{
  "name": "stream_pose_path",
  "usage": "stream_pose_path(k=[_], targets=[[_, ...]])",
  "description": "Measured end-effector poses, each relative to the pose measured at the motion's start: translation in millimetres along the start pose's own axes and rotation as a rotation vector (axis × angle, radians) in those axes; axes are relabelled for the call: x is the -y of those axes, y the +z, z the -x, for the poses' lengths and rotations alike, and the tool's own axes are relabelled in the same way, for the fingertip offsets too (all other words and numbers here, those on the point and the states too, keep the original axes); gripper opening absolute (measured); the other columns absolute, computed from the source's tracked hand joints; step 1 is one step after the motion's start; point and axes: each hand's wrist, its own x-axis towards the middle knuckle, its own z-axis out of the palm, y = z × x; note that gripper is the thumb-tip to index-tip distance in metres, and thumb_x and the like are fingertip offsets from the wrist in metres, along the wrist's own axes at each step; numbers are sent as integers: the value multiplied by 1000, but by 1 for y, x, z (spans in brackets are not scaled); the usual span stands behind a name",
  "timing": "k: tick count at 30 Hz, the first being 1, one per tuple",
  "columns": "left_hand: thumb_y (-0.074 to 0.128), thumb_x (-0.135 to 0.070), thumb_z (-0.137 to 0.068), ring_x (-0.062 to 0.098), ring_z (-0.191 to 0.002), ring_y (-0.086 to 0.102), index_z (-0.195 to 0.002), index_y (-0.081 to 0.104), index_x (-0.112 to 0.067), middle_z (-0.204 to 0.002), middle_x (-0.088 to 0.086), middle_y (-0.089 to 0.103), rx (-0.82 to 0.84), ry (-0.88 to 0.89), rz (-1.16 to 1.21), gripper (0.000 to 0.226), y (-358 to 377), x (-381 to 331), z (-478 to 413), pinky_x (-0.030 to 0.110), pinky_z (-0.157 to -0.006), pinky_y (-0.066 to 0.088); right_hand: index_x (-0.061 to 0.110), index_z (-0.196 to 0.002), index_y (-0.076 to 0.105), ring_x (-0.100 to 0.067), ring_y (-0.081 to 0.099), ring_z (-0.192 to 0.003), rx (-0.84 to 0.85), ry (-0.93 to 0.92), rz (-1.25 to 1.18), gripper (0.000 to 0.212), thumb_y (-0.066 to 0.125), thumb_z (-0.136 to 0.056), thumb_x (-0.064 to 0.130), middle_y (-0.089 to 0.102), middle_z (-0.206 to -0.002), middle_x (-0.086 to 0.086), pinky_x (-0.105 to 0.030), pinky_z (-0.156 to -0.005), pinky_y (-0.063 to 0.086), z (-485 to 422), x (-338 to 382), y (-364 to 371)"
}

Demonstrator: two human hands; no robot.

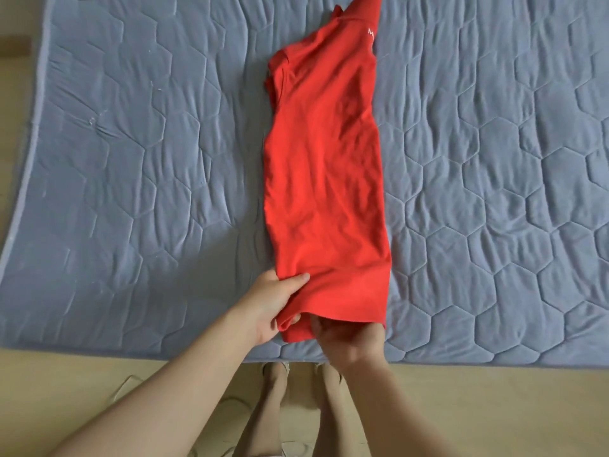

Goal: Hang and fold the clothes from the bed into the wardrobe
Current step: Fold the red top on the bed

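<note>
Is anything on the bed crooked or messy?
Mostly tidy. The red shirt lies in a long strip on the blue mattress, but its far end tapers to a slanted point and folded layers poke out along its upper left edge.

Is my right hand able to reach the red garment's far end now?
Probably not: the right hand holds the red garment by its hem, and its far end lies well across the mattress.
</note>
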Motion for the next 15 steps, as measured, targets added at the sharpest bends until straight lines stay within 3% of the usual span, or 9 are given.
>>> stream_pose_path(k=[3,6,10,13,15], targets=[[59,-14,-90,5,-33,46,-83,54,-16,-48,-4,52,10,-15,-47,9,0,1,0,15,-32,32,18,-128,54,-28,48,-125,47,-95,-310,41,31,-97,30,55,-133,-7,-39,-98,39,5,26,5],[60,-11,-89,4,-35,48,-82,54,-15,-58,-1,53,-24,3,-75,10,-1,5,-1,15,-32,30,7,-127,52,-30,46,-125,-143,-154,-356,38,28,-100,21,48,-141,-7,-31,-89,39,7,45,-2],[61,-15,-89,8,-46,46,-83,55,-17,-66,0,53,-101,12,-161,9,-8,13,-4,15,-34,28,15,-113,57,-25,60,-98,-120,-91,-325,37,47,-89,43,64,-110,-6,-36,-82,45,15,47,-27],[63,-19,-88,7,-49,51,-89,58,-18,-70,-2,59,-70,16,-354,5,-10,23,-7,11,-34,30,14,-106,59,-21,60,-98,-111,-83,-178,23,53,-91,30,66,-98,-6,-35,-89,45,15,56,-37],[65,-21,-87,10,-58,52,-96,58,-15,-76,-2,60,-81,-5,-417,13,-11,32,-12,14,-36,32,10,-92,61,-12,61,-93,-156,-79,-139,11,52,-92,16,68,-77,-5,-25,-97,43,9,65,-43]])
